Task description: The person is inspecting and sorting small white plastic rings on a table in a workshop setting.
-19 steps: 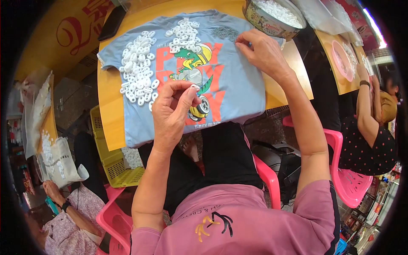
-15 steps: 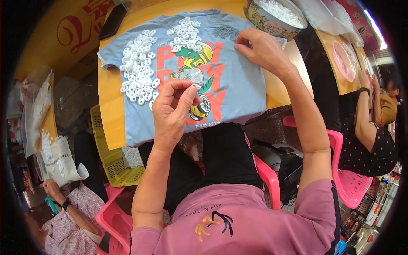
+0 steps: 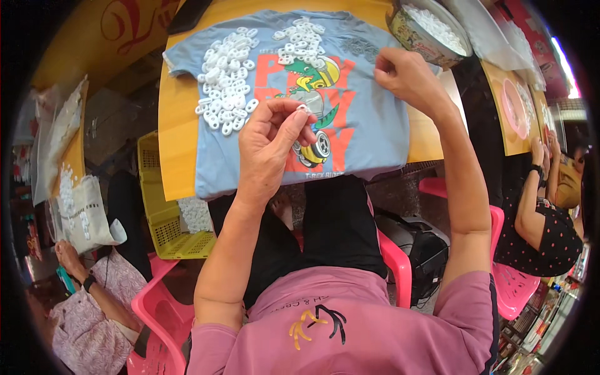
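A light blue T-shirt (image 3: 369, 134) with an orange and green dinosaur print lies spread on the yellow table (image 3: 178, 147). Two heaps of small white plastic rings rest on it, one at the left (image 3: 226, 90) and one near the collar (image 3: 300, 40). My left hand (image 3: 272, 147) is raised above the print and pinches one small white ring (image 3: 302, 109) between thumb and fingertips. My right hand (image 3: 406, 78) hovers over the shirt's right shoulder, fingers curled together; whether it holds a ring is hidden.
A round bowl (image 3: 412, 37) of white rings stands at the table's far right. A yellow crate (image 3: 164, 219) sits under the table's left side. Another person (image 3: 550, 212) sits at the right, one more at the lower left (image 3: 94, 312). Pink chairs (image 3: 397, 262) surround me.
My left hand has lifted slightly and turned the ring at its fingertips. My right hand stays near the shirt's right shoulder.
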Demonstrator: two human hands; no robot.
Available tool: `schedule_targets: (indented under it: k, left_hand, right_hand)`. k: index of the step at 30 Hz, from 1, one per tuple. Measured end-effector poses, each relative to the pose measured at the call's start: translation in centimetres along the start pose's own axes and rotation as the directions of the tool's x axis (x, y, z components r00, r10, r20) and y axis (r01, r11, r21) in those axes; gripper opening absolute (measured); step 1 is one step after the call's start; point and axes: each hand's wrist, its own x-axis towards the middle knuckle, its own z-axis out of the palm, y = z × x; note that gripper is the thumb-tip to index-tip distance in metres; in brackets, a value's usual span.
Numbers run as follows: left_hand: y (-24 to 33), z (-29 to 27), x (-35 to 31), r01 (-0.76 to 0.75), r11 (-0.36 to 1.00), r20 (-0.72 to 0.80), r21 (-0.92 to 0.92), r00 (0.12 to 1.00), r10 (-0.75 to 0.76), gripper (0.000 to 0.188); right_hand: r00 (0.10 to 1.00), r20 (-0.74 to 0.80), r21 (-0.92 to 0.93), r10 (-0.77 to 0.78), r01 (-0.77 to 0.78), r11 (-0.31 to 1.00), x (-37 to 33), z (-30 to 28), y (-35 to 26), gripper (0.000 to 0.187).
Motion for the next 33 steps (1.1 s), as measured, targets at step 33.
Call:
schedule_targets:
  k: [33]
  left_hand:
    - [-0.1,-0.1,0.2,-0.015,1.0,0.011,0.002,1.0,0.015,0.014]
  right_hand:
    - [0.993,-0.08,-0.287,-0.085,0.059,0.956,0.0,1.4,-0.4,0.017]
